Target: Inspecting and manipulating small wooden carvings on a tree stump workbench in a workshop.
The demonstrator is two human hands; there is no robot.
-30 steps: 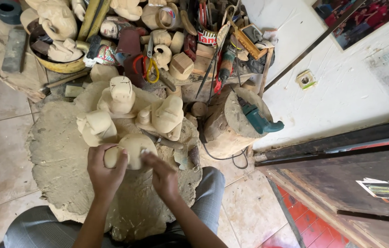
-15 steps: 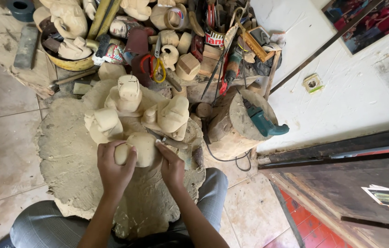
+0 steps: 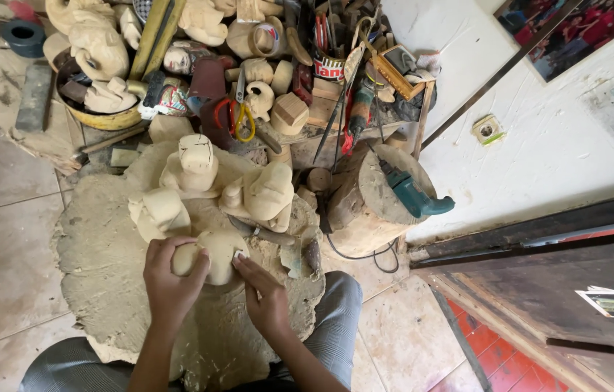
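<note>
The rounded pale wooden carving (image 3: 212,254) sits low in front of the seated person, resting on a heap of wood shavings (image 3: 96,268) that spreads over the tiled floor (image 3: 2,247). The left hand (image 3: 169,279) wraps over the carving's left shoulder, fingers curled round it in a firm grip. The right hand (image 3: 265,297) comes at the carving from the right, fingertips pressed to its edge around something small; whether that hand clenches a tool I cannot tell.

The piece looks like raw softwood: stiff, dry, matte, unlikely to slip, and probably light enough to turn with one hand. Its thin carved edges would likely chip if knocked, so the broad rounded body, where the left hand already sits, seems the safe place to hold it.

Just beyond the carving stand three more unfinished figures: one with a blocky head (image 3: 194,167) straight behind it, a squat one (image 3: 158,210) behind and to the left, and a larger one (image 3: 267,196) behind and to the right. Farther right of the carving a tree-stump block (image 3: 365,210) carries a teal power drill (image 3: 412,192). Well behind it lie orange-handled scissors (image 3: 238,116), a can of tools (image 3: 328,62) and a yellow basin (image 3: 100,116) of half-made figures.
</note>
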